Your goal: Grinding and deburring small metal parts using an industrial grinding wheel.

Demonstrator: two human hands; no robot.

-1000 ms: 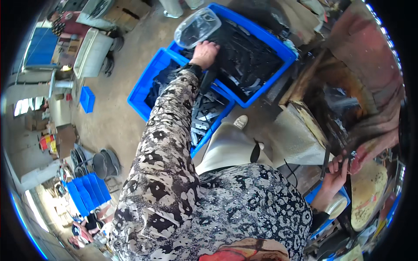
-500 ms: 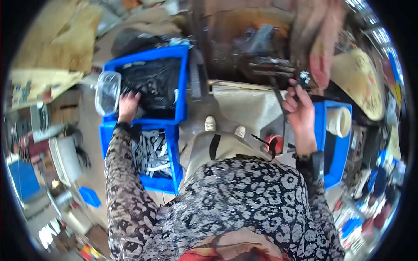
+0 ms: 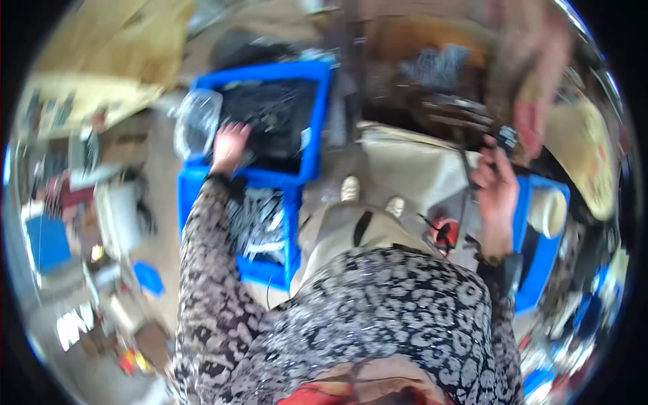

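Note:
My left hand (image 3: 230, 146) lies over the left edge of a blue crate (image 3: 322, 115) full of dark pieces (image 3: 277, 111), beside a clear plastic tub (image 3: 198, 125). Its fingers are stretched out, somewhat blurred, and I see nothing held in them. At the right, my right hand (image 3: 496, 192) is raised with the palm partly showing. Thumb and fingers close on a small black piece with white marks (image 3: 506, 138). Just left of that hand runs a dark rod (image 3: 466, 175). Blur hides whether the black piece joins anything behind it.
A second blue crate (image 3: 292, 233) with grey-white strips sits nearer me. Past my right hand stands another blue crate (image 3: 523, 209) with a cream tub (image 3: 547, 212). A dark brown machine or bench (image 3: 398, 94) stands ahead. Near my feet is a red object (image 3: 444, 233).
The whole view has shifted, so the scene sits further right and is more blurred. Both hands keep nearly the same places beside the crate and the rod.

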